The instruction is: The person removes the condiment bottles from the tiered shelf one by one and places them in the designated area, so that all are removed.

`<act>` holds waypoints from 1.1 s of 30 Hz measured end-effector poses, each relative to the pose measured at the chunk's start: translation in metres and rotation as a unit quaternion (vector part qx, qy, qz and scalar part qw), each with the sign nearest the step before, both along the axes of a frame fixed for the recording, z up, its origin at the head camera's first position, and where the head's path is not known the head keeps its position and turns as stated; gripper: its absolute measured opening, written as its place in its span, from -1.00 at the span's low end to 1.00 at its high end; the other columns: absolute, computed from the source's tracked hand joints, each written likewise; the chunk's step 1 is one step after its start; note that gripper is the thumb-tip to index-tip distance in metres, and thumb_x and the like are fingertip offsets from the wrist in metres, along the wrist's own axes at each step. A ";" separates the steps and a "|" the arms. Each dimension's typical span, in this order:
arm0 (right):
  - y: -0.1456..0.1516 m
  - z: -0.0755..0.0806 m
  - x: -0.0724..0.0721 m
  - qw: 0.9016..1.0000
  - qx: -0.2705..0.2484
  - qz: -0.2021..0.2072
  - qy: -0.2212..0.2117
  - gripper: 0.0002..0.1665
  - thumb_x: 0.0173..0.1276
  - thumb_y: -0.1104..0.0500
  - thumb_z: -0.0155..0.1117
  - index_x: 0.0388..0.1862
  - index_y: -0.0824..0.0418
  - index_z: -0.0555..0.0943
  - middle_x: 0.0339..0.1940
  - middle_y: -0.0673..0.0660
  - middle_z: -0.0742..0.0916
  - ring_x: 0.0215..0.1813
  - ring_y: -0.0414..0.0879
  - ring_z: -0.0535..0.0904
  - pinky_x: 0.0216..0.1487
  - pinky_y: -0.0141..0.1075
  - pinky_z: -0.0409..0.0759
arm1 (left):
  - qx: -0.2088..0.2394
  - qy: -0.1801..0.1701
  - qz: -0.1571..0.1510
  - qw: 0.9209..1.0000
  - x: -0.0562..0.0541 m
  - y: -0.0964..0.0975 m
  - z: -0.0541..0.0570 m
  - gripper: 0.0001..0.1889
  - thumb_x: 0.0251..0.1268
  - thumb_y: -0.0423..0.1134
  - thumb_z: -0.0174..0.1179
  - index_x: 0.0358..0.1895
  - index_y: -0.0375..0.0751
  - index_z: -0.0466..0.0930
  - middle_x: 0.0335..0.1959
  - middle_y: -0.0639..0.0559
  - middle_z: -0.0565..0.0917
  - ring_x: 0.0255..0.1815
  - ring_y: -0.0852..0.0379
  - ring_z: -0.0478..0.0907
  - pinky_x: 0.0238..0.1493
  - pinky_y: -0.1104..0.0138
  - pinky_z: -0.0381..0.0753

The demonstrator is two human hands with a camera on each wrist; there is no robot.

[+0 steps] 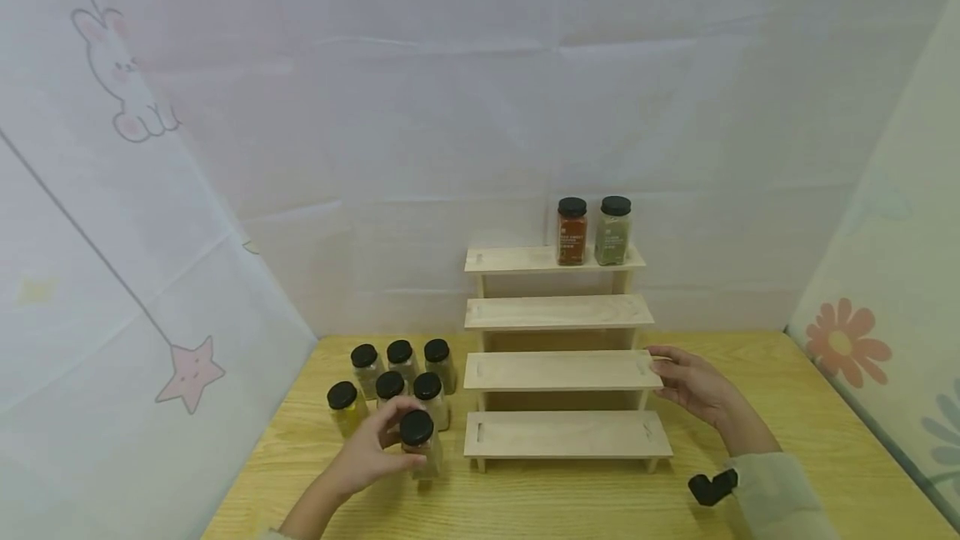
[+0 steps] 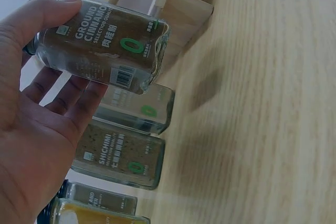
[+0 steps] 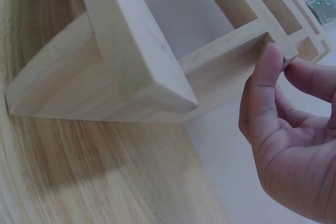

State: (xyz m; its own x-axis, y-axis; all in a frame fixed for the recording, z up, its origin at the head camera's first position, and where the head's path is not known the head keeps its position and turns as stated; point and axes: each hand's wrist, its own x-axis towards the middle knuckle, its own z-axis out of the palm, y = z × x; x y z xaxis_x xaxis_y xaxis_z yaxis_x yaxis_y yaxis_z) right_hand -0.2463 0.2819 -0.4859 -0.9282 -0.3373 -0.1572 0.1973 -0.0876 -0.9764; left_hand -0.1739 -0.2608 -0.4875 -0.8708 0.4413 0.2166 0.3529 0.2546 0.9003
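Observation:
My left hand (image 1: 363,454) grips a square glass spice jar (image 1: 426,458) with a black lid, labelled ground cinnamon. In the left wrist view this cinnamon jar (image 2: 107,51) is held off the table, with the thumb on one side and fingers on the other. My right hand (image 1: 693,390) pinches the right end of the second-lowest step of a light wooden tiered rack (image 1: 558,369). The thumb and forefinger on the step's end show in the right wrist view (image 3: 294,108). On the top step stand a red spice jar (image 1: 572,233) and a green spice jar (image 1: 613,236).
Several more black-lidded jars stand grouped left of the rack, among them a shichimi jar (image 2: 118,153) and a yellow one (image 1: 347,415). The wooden table (image 1: 555,507) meets white cloth walls (image 1: 420,148). A black object (image 1: 712,487) sits at the right sleeve.

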 end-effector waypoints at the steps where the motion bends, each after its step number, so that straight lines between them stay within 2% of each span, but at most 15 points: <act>1: 0.000 0.000 -0.001 1.000 0.001 0.004 0.002 -0.20 0.60 0.18 0.12 0.60 0.40 -0.01 -0.05 0.03 0.46 -0.30 -0.28 0.49 -0.10 -0.35 0.68 | 0.002 0.001 0.000 1.000 0.000 0.000 -0.002 -0.37 0.09 -0.38 0.52 0.23 -0.20 0.45 0.11 -0.10 0.59 0.08 0.17 0.58 0.08 0.25 0.62; 6: 0.001 -0.001 -0.002 1.000 -0.004 0.001 0.000 -0.23 0.59 0.18 0.13 0.59 0.38 0.04 -0.09 0.03 0.47 -0.31 -0.27 0.50 -0.12 -0.36 0.68 | 0.012 0.007 0.000 1.000 0.000 -0.001 -0.010 -0.39 0.09 -0.39 0.51 0.22 -0.22 0.46 0.12 -0.09 0.57 0.09 0.22 0.57 0.09 0.28 0.61; 12: 0.001 0.000 -0.001 1.000 -0.012 0.008 0.003 -0.31 0.60 0.19 0.12 0.55 0.34 0.11 -0.12 0.02 0.49 -0.31 -0.27 0.50 -0.12 -0.36 0.68 | 0.011 -0.006 -0.005 1.000 0.000 0.000 -0.016 -0.39 0.11 -0.37 0.50 0.24 -0.22 0.44 0.08 -0.12 0.59 0.06 0.21 0.58 0.08 0.29 0.61; 18: 0.001 0.002 0.000 1.000 -0.007 0.005 0.001 -0.26 0.59 0.19 0.13 0.58 0.37 0.06 -0.08 0.03 0.47 -0.29 -0.27 0.51 -0.11 -0.36 0.68 | 0.005 -0.033 0.004 0.999 0.000 0.001 -0.019 -0.37 0.08 -0.37 0.52 0.23 -0.20 0.45 0.10 -0.11 0.58 0.08 0.18 0.57 0.09 0.27 0.60; 28: -0.001 0.005 0.001 1.000 -0.005 -0.002 -0.006 -0.20 0.60 0.19 0.12 0.61 0.39 -0.02 -0.03 0.05 0.47 -0.29 -0.27 0.53 -0.12 -0.36 0.68 | 0.010 -0.055 -0.005 0.998 -0.001 0.002 -0.028 -0.37 0.10 -0.38 0.51 0.24 -0.26 0.44 0.14 -0.19 0.54 0.10 0.16 0.55 0.09 0.26 0.61; 33: -0.001 0.006 0.002 1.000 -0.004 -0.001 -0.007 -0.18 0.60 0.20 0.11 0.62 0.40 -0.06 -0.09 0.04 0.47 -0.32 -0.27 0.53 -0.12 -0.35 0.68 | 0.009 -0.064 0.000 0.998 0.000 0.004 -0.030 -0.36 0.09 -0.40 0.51 0.25 -0.30 0.42 0.17 -0.20 0.52 0.11 0.17 0.53 0.10 0.27 0.60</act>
